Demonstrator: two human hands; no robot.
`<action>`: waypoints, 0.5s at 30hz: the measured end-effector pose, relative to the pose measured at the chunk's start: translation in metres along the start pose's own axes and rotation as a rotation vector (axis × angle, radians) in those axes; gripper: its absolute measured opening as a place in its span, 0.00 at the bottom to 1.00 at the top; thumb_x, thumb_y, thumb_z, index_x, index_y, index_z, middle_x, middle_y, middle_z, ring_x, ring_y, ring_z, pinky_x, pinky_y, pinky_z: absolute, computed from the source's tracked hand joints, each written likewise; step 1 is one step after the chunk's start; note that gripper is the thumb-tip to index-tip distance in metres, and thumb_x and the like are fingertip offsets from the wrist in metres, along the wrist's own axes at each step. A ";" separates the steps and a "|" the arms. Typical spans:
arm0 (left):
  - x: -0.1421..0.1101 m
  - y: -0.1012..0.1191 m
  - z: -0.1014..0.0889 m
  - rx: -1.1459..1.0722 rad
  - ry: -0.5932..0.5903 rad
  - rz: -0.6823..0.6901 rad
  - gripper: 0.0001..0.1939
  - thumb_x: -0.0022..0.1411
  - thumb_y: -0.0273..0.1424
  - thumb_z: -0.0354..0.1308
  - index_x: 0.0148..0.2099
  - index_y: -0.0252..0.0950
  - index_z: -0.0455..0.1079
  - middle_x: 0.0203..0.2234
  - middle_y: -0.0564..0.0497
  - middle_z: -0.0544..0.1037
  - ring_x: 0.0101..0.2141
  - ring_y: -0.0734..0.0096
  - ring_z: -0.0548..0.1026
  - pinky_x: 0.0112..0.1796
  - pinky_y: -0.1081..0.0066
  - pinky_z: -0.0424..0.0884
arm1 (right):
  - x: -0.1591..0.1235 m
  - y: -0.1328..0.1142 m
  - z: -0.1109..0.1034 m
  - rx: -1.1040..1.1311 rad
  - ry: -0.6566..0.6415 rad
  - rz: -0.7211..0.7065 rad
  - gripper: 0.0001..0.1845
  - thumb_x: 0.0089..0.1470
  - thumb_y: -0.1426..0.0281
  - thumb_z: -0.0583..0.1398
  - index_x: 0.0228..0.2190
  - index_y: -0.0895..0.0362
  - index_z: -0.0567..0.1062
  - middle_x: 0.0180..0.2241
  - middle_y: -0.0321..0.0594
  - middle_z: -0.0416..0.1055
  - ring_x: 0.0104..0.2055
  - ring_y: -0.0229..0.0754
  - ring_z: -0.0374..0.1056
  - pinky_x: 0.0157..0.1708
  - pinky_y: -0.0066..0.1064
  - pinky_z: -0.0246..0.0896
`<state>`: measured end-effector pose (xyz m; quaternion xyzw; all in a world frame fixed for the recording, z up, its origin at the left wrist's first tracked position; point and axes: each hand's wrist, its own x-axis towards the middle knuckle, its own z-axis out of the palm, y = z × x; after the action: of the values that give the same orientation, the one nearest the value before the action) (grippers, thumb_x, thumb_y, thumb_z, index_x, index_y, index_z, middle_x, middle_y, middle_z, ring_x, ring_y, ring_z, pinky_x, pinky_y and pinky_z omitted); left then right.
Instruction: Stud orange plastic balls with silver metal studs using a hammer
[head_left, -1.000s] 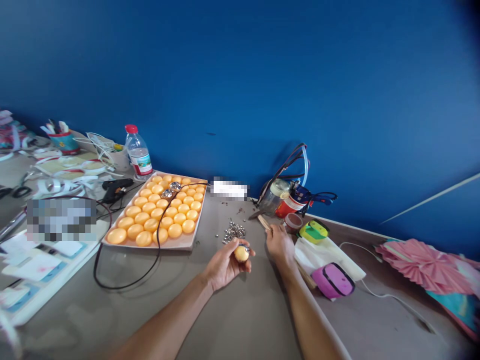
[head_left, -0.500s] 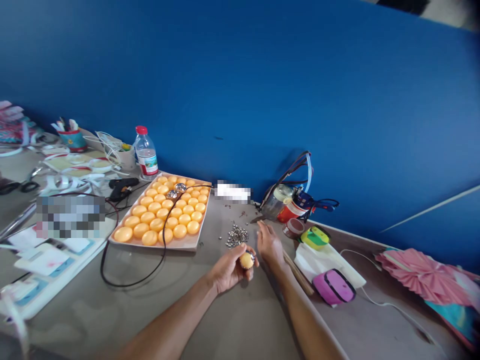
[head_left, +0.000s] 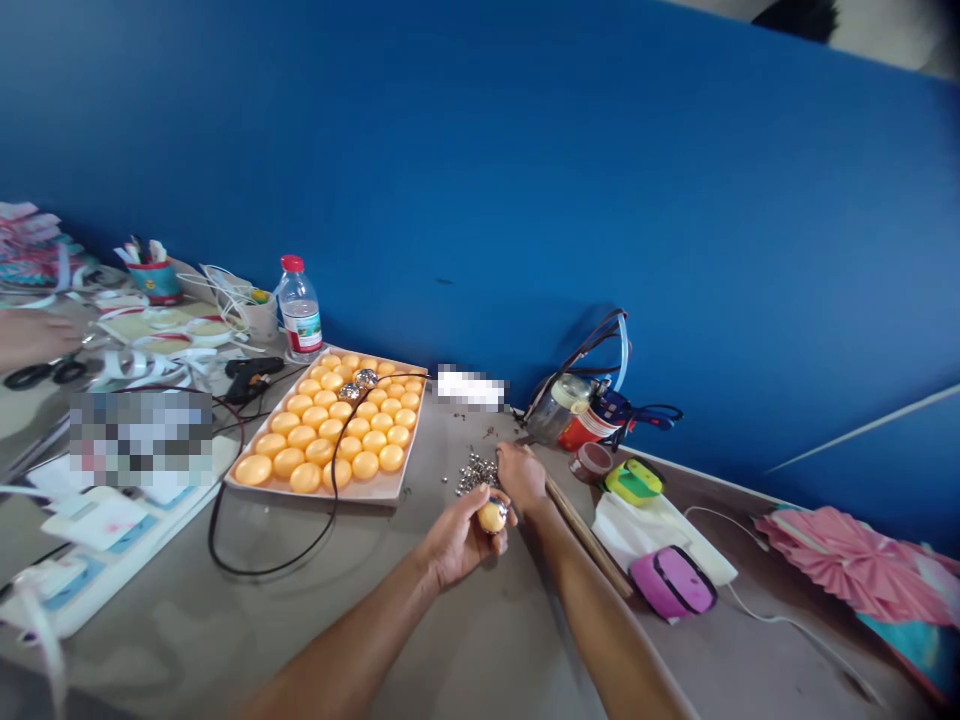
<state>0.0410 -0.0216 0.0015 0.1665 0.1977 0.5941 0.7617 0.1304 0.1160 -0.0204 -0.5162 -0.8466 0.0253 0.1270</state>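
My left hand [head_left: 459, 538] is closed round an orange ball [head_left: 492, 516], which looks like a table tennis ball and has shiny silver pieces over its far side. Just beyond it lies a pile of small shiny silver studs [head_left: 474, 470]. At the pile's right edge is my right hand [head_left: 523, 478], its fingers bent and drawn together; whether a stud is between them is hidden. A wooden stick [head_left: 589, 540] lies beside my right forearm. To the left, a shallow tray [head_left: 315, 493] holds rows of orange balls [head_left: 304, 437] and two silver-covered balls [head_left: 358, 385].
A black cable [head_left: 259, 573] loops across the tray. Behind stand a water bottle [head_left: 301, 315] and a clear jar [head_left: 559, 410]. Purple [head_left: 673, 582] and green [head_left: 634, 481] cases lie right. Far left, another person's hand [head_left: 34, 338] is near scissors [head_left: 46, 374].
My right hand has shifted left to the stud pile, its fingers now bent instead of stretched forward. My left hand keeps the ball. Another person's hand has come in at the far left.
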 end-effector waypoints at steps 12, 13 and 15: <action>0.006 0.004 -0.007 -0.176 0.174 0.081 0.12 0.58 0.37 0.53 0.40 0.34 0.66 0.29 0.47 0.73 0.24 0.73 0.72 0.29 0.72 0.67 | -0.022 0.007 -0.037 1.063 0.168 0.222 0.03 0.43 0.72 0.54 0.21 0.56 0.62 0.31 0.38 0.70 0.18 0.31 0.59 0.20 0.26 0.54; 0.006 0.005 -0.006 -0.186 0.177 0.082 0.13 0.59 0.37 0.53 0.41 0.34 0.66 0.29 0.47 0.73 0.25 0.73 0.72 0.29 0.71 0.68 | -0.026 0.003 -0.039 1.190 0.139 0.231 0.04 0.44 0.71 0.55 0.22 0.56 0.62 0.29 0.36 0.70 0.17 0.30 0.58 0.19 0.25 0.52; 0.005 0.007 -0.004 -0.204 0.181 0.092 0.13 0.59 0.37 0.52 0.41 0.33 0.66 0.29 0.46 0.73 0.25 0.72 0.72 0.30 0.70 0.69 | -0.034 -0.002 -0.040 1.393 0.079 0.237 0.06 0.45 0.69 0.57 0.24 0.56 0.63 0.24 0.32 0.67 0.16 0.29 0.57 0.19 0.24 0.51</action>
<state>0.0346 -0.0146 0.0007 0.0429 0.1965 0.6579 0.7257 0.1532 0.0817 0.0127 -0.4043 -0.5665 0.5559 0.4546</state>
